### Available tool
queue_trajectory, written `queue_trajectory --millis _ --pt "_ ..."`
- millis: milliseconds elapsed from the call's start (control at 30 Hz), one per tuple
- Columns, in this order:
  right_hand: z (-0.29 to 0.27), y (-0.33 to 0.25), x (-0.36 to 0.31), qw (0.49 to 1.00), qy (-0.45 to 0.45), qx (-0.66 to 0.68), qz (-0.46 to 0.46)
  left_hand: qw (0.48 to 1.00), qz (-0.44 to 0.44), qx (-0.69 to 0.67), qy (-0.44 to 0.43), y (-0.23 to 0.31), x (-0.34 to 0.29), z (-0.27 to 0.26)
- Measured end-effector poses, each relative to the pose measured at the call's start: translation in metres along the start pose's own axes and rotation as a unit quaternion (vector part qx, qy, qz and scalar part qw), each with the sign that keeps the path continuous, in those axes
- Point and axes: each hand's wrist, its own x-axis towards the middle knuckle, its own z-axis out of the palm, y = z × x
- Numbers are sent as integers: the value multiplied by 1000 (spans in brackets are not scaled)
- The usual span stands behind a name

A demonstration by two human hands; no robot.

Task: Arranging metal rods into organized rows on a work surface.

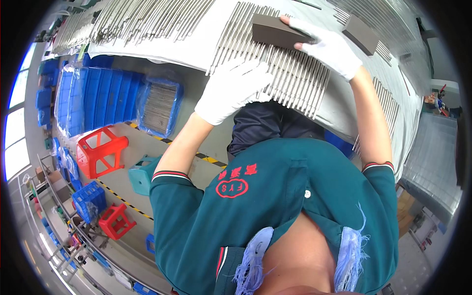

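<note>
The left forearm is angled forward and inward, bare below the sleeve; the left hand is gloved in white, its back turned up and its fingers extended. The right forearm is stretched farther forward, and the gloved right hand is bent inward, its thumb and a fingertip left uncovered and held apart.

There were two dark brown blocks, one worktop and many dozens of metal rods, too close-set for an exact count. Two white gloves showed, with two red stools, one teal stool and several blue crates, their overlap hiding the number.
</note>
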Motion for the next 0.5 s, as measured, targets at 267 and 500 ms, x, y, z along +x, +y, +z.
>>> queue_trajectory --millis 267,500 --pt "-46 51 -84 934 349 -56 -41 1000 -12 18 -3 -5 -9 2" --pt "-89 94 -170 776 629 5 44 996 -29 33 -79 -6 -9 -8"
